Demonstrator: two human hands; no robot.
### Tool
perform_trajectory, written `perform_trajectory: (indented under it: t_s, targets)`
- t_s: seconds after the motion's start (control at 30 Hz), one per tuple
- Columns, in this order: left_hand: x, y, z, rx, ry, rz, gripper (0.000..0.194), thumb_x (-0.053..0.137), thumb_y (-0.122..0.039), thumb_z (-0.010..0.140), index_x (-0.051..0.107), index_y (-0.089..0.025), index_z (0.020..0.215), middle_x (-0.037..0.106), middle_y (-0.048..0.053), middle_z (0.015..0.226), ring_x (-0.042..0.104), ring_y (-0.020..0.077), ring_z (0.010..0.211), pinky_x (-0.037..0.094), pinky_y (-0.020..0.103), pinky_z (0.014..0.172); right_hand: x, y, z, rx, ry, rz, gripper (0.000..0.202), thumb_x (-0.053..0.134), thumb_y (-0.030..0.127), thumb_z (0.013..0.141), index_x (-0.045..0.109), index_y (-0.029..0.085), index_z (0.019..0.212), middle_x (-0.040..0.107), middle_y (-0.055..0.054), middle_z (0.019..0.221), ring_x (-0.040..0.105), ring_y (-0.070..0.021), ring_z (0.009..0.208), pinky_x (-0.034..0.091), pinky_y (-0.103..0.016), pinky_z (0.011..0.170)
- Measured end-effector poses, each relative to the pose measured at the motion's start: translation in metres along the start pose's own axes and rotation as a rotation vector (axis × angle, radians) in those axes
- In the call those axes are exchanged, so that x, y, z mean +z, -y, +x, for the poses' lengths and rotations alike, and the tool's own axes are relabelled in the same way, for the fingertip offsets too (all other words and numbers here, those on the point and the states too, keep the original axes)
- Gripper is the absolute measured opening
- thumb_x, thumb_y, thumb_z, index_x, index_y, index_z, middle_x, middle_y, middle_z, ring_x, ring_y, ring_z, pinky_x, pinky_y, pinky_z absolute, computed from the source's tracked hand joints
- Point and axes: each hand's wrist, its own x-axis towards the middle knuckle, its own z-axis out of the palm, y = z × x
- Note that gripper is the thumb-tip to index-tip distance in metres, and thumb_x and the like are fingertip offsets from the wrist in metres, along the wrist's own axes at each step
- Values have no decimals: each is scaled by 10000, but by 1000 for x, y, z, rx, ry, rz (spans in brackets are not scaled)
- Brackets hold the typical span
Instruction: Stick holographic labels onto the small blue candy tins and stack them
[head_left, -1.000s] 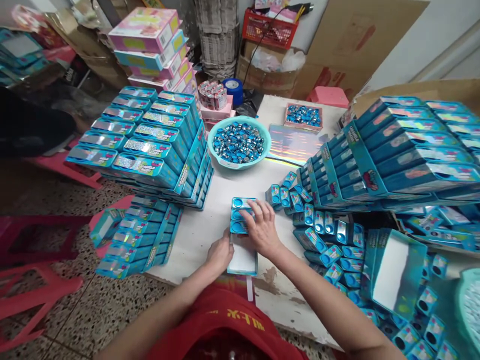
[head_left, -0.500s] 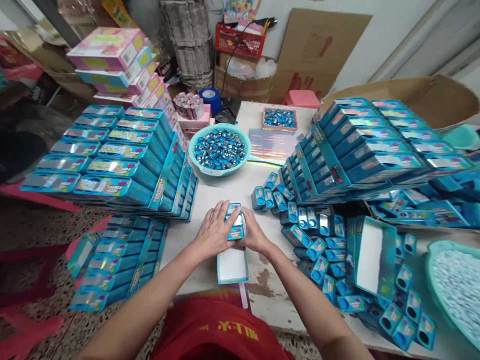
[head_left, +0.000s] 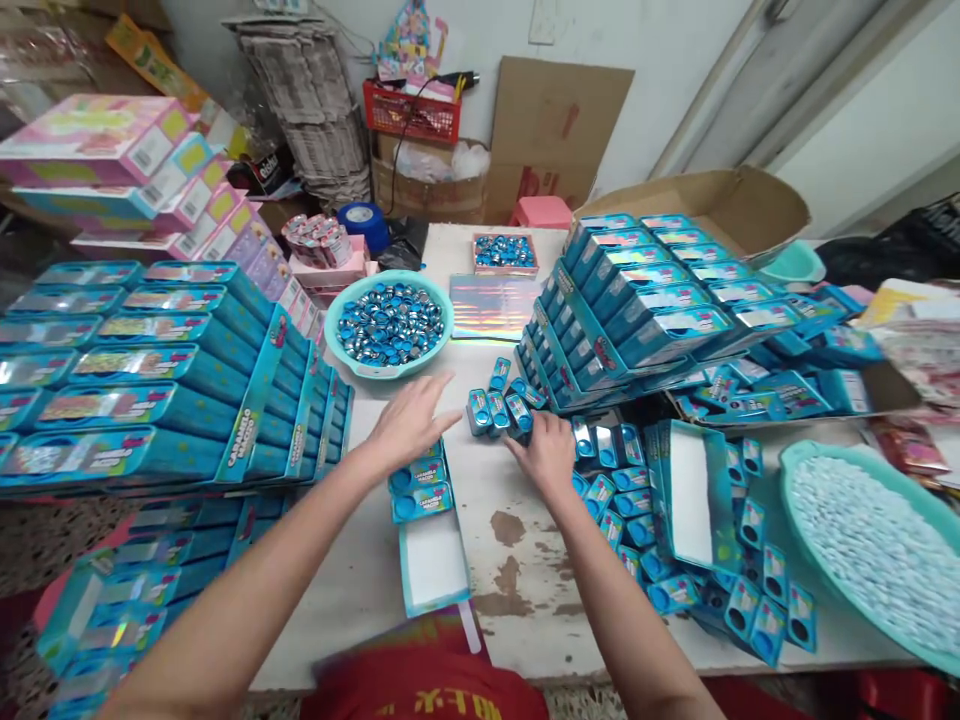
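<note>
Apart: tray edge (head_left: 438,604), right hand (head_left: 550,457), tabletop (head_left: 489,480) between.

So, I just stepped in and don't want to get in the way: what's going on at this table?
A person is working with small blue boxes and an open tray. Their left hand is spread, above the tray's far end, where some small boxes sit; the near part shows bare white. Their right hand is at the loose boxes on the right, though whether it grips one is unclear.
</note>
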Motion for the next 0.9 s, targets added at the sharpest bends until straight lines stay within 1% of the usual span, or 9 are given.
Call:
perform_trajectory:
  t_s: [0.1, 0.17, 0.23, 0.33, 0.4, 0.47, 0.6, 0.73, 0.9]
  targets:
    - [6, -9, 65, -103, 360, 3, 643, 510, -368, 823, 306, -137, 1388, 452, 154, 1369, 441, 272, 1242, 345, 354, 1010, 6, 1, 13, 91, 33, -237, 345, 604, 359, 774, 575, 90, 987, 543, -211, 998, 469, -343, 954, 382, -436, 745]
    - [18, -14, 95, -201, 538, -20, 736, 561, -354, 790, 245, -113, 1409, 426, 190, 1380, 448, 288, 1237, 378, 348, 980, 10, 5, 20, 127, 66, -298, 247, 611, 277, 759, 585, 93, 921, 543, -200, 983, 471, -331, 943, 371, -421, 740]
    - [34, -19, 112, -283, 660, -103, 808, 575, -383, 778, 163, -141, 1429, 379, 204, 1408, 504, 299, 1180, 444, 362, 907, 13, 9, 24, 150, 74, -302, 233, 615, 236, 741, 587, 95, 925, 539, -203, 1018, 467, -327, 960, 363, -417, 747]
    - [59, -27, 121, -417, 788, -260, 833, 577, -452, 763, 138, -180, 1417, 351, 215, 1412, 574, 315, 1072, 521, 386, 768, 17, 11, 30, 165, 72, -278, 291, 628, 242, 713, 586, 96, 961, 529, -211, 1081, 450, -333, 993, 355, -422, 769]
    - [74, -31, 124, -493, 776, -268, 874, 617, -492, 712, 178, -161, 1391, 323, 232, 1405, 535, 353, 1106, 542, 402, 722, 19, 12, 34, 183, 73, -263, 312, 627, 269, 701, 590, 90, 953, 528, -215, 1071, 440, -343, 1003, 348, -433, 779]
    - [86, -35, 126, -535, 702, -190, 932, 680, -493, 637, 215, -147, 1366, 287, 242, 1397, 454, 393, 1176, 551, 422, 705, 21, 13, 35, 196, 72, -233, 318, 609, 311, 701, 594, 91, 930, 531, -216, 1024, 433, -353, 999, 343, -451, 778]
    - [97, -35, 131, -530, 650, -116, 956, 741, -393, 560, 239, -175, 1343, 295, 219, 1365, 408, 403, 1198, 557, 435, 678, 14, 13, 17, 197, -23, -144, 302, 562, 363, 713, 575, 125, 900, 531, -202, 942, 448, -353, 936, 365, -460, 737]
    - [93, -33, 132, -518, 671, -48, 899, 708, -328, 594, 240, -166, 1345, 352, 215, 1336, 467, 376, 1146, 536, 439, 731, -1, 12, -39, 274, -6, -65, 164, 513, 309, 743, 487, 191, 854, 514, -128, 860, 493, -296, 844, 406, -377, 654]
    - [101, -44, 125, -528, 580, 8, 1023, 706, -536, 548, 228, -144, 1364, 411, 241, 1307, 427, 391, 1198, 430, 458, 913, 1, 11, -113, 351, 117, -60, 104, 473, 297, 758, 393, 238, 788, 492, -82, 816, 530, -275, 807, 423, -354, 644]
